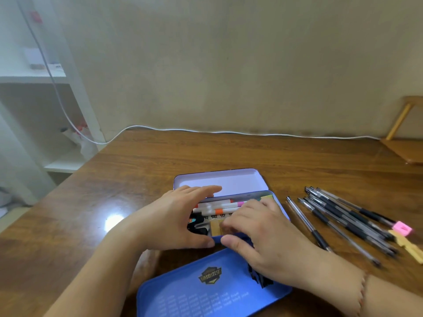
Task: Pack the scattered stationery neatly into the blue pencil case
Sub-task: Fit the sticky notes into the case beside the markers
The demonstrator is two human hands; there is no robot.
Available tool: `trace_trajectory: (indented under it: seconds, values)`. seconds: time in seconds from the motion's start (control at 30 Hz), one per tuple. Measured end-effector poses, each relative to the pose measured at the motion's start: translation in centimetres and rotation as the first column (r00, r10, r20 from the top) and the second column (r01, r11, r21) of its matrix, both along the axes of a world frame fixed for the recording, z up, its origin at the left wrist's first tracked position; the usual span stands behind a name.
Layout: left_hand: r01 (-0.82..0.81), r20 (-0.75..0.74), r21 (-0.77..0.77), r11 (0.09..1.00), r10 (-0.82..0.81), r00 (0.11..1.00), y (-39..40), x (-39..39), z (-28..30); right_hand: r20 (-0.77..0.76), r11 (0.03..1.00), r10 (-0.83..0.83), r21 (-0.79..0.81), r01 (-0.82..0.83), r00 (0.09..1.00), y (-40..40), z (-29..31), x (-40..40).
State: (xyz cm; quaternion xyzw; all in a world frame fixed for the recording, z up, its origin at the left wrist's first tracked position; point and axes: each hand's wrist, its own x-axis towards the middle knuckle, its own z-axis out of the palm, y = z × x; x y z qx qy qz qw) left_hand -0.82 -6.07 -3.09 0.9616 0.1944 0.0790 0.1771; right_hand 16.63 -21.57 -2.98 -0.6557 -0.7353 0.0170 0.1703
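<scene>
Table: broad brown wooden tabletop [137, 179], glossy, light glare left of centre; thin white cable [229, 132] along far edge against wall.
Shelf: white shelving unit [34, 76] at far left, blurred.
Case: blue metal pencil case [280, 203], centre of table, open; pale inner tray or lid [229, 180] lying just behind it, flat blue lid with dark badge [206, 287] lying in front, nearest camera.
Case contents: white markers with orange and pink bands [219, 208] lengthwise at back; tan block [215, 227] at front; dark items at left end, too hidden to identify; yellow-green pad [266, 197] at right rear corner.
Left hand [174, 216]: over left end of case, fingers together and extended flat, thumb on front rim.
Right hand [258, 229]: over right half of case, fingers curled down into contents, thumb on front rim beside left thumb; cannot tell whether anything pinched.
Pens: bundle of clear-barrelled black-grip pens [343, 218] on table right of case, roughly parallel, apart from it.
Small items: pink square sharpener-like piece [403, 228] and pale yellow strip [409, 247] at near end of pens.
</scene>
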Motion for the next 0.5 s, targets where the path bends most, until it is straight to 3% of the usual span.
trace_trajectory:
  seconds: [0.1, 0.2, 0.33, 0.5]
  values:
    - [-0.002, 0.022, 0.016, 1.000, 0.001, 1.000, 0.2, 0.1, -0.3, 0.047, 0.999, 0.043, -0.026, -0.042, 0.998, -0.4, 0.0, 0.6]
    - [-0.012, 0.028, 0.012, 1.000, 0.012, 1.000, 0.5, 0.1, -0.6, 0.030, 0.998, 0.022, 0.057, -0.024, 0.999, -1.5, 0.3, 2.0]
    - [-0.043, 0.059, -0.032, 0.999, 0.045, 0.997, 0.6, 0.2, -0.5, -0.023, 0.959, -0.194, 0.206, 0.194, 0.981, -4.6, 1.3, 6.1]
    - [-0.076, 0.296, -0.107, 0.991, 0.104, 0.950, -1.1, -0.8, 1.7, -0.031, 0.876, -0.476, 0.077, 0.477, 0.879, -8.8, 1.8, 10.9]
